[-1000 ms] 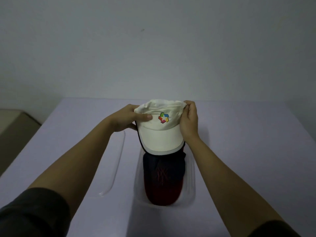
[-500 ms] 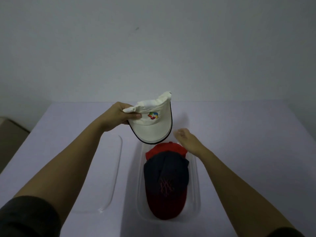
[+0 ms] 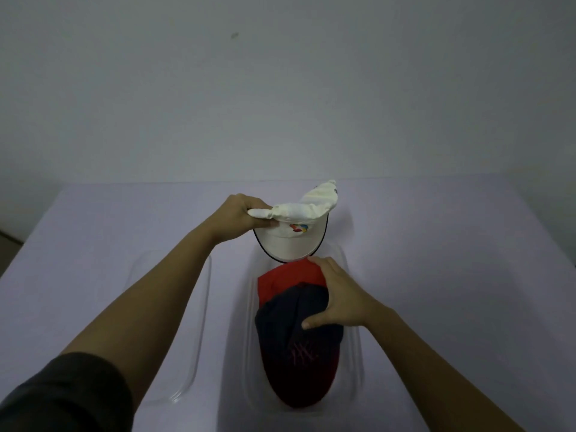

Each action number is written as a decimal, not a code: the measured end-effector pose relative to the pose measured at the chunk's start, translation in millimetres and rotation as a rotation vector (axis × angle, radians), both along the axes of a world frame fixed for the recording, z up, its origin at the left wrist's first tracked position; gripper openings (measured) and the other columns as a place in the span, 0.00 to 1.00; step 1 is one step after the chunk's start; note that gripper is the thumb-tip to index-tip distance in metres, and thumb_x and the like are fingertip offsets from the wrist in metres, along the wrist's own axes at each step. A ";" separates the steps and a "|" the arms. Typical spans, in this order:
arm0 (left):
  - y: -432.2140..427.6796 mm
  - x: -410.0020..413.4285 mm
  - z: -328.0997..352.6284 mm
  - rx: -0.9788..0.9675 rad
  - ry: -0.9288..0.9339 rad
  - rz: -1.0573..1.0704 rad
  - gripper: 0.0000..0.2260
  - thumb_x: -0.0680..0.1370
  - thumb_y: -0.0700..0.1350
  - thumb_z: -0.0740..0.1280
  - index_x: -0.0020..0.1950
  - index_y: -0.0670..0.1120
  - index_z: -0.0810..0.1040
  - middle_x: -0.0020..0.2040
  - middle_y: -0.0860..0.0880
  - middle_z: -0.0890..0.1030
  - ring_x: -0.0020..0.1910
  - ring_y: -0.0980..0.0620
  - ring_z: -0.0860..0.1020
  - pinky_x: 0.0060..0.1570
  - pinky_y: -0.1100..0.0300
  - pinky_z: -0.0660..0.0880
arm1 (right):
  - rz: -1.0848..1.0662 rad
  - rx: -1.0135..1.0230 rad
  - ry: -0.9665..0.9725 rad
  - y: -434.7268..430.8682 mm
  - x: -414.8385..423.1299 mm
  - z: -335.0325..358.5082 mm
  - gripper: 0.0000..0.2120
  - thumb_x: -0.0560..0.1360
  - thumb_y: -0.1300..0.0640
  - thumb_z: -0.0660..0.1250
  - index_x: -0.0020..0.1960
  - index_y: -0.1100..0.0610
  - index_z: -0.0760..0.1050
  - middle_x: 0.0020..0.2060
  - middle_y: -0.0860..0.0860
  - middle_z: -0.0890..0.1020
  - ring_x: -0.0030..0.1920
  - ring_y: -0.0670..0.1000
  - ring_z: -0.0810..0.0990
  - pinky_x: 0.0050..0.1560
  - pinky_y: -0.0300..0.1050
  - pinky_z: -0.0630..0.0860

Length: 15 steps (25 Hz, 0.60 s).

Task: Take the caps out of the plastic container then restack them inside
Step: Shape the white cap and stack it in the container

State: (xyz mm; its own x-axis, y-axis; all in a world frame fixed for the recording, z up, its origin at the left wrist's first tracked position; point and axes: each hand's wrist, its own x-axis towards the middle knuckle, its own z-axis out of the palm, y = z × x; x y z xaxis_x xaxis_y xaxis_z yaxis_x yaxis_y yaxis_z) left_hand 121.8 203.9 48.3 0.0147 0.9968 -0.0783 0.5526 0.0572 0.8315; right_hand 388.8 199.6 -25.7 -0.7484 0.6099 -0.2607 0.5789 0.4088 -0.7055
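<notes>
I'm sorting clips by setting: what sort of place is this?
Probably a plain indoor room staged for recording: a bare grey wall, a table under a lilac cloth, and only a clear plastic container of caps.

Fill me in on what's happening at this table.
A person is emptying caps out of a clear plastic container on a pale purple table. The left hand holds a white cap by its bunched crown, lifted above the container's far end. The right hand reaches into the container and rests on a dark navy cap, which lies on top of a red cap. The container's clear lid lies on the table just to its left.
</notes>
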 end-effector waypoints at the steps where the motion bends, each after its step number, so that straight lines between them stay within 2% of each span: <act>1: 0.9 1.7 -1.6 -0.003 0.005 -0.011 0.09 0.71 0.38 0.73 0.41 0.53 0.82 0.36 0.62 0.83 0.39 0.66 0.80 0.42 0.71 0.75 | 0.005 -0.004 0.020 -2.1 1.6 1.0 0.59 0.54 0.36 0.78 0.75 0.48 0.48 0.68 0.45 0.62 0.69 0.46 0.62 0.72 0.50 0.63; 3: 3.4 3.6 -3.5 -0.035 0.014 -0.025 0.07 0.70 0.39 0.74 0.44 0.50 0.84 0.40 0.60 0.83 0.41 0.65 0.80 0.44 0.70 0.75 | 0.018 -0.001 0.039 -4.6 2.6 2.6 0.58 0.55 0.36 0.77 0.75 0.47 0.48 0.69 0.44 0.60 0.70 0.46 0.61 0.72 0.50 0.62; 4: 4.6 4.1 -4.1 -0.082 0.013 -0.021 0.06 0.69 0.40 0.74 0.44 0.49 0.84 0.41 0.56 0.84 0.42 0.63 0.80 0.45 0.68 0.75 | 0.022 0.003 0.035 -5.4 2.7 3.5 0.58 0.55 0.36 0.77 0.75 0.47 0.47 0.69 0.44 0.60 0.70 0.46 0.60 0.72 0.51 0.62; 6: 6.6 6.8 -5.4 -0.196 0.020 -0.014 0.06 0.66 0.44 0.73 0.41 0.45 0.85 0.41 0.49 0.84 0.43 0.54 0.80 0.47 0.59 0.74 | 0.022 0.010 0.028 -6.5 3.5 5.9 0.58 0.56 0.35 0.76 0.75 0.47 0.47 0.70 0.44 0.59 0.71 0.46 0.58 0.73 0.52 0.61; 8: 8.6 11.8 -9.5 -0.288 0.038 -0.032 0.11 0.63 0.46 0.70 0.39 0.40 0.83 0.39 0.44 0.82 0.41 0.49 0.77 0.45 0.51 0.73 | 0.014 0.021 0.042 -8.9 4.4 8.6 0.58 0.57 0.36 0.77 0.75 0.47 0.47 0.71 0.44 0.59 0.71 0.46 0.58 0.73 0.50 0.60; 11: 12.0 22.2 -16.4 -0.381 0.009 -0.026 0.16 0.62 0.46 0.68 0.39 0.33 0.78 0.37 0.42 0.76 0.39 0.47 0.73 0.43 0.51 0.70 | -0.017 0.041 0.060 -14.3 6.9 12.8 0.57 0.58 0.38 0.77 0.75 0.46 0.46 0.71 0.43 0.59 0.71 0.45 0.57 0.71 0.46 0.60; 15: 17.4 33.6 -18.8 -0.442 -0.009 -0.014 0.09 0.60 0.44 0.66 0.31 0.40 0.70 0.31 0.45 0.70 0.34 0.47 0.67 0.35 0.55 0.63 | -0.069 -0.026 0.105 -20.8 13.1 12.8 0.56 0.57 0.37 0.77 0.74 0.45 0.48 0.71 0.44 0.59 0.71 0.42 0.58 0.69 0.41 0.61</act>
State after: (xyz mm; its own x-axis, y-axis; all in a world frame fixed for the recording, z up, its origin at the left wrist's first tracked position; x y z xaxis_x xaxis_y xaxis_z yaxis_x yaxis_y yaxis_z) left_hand 155.3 221.3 29.5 0.0308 0.8674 -0.4967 0.5488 0.4007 0.7337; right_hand 401.9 178.7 -12.9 -0.7289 0.6549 -0.1995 0.5273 0.3512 -0.7737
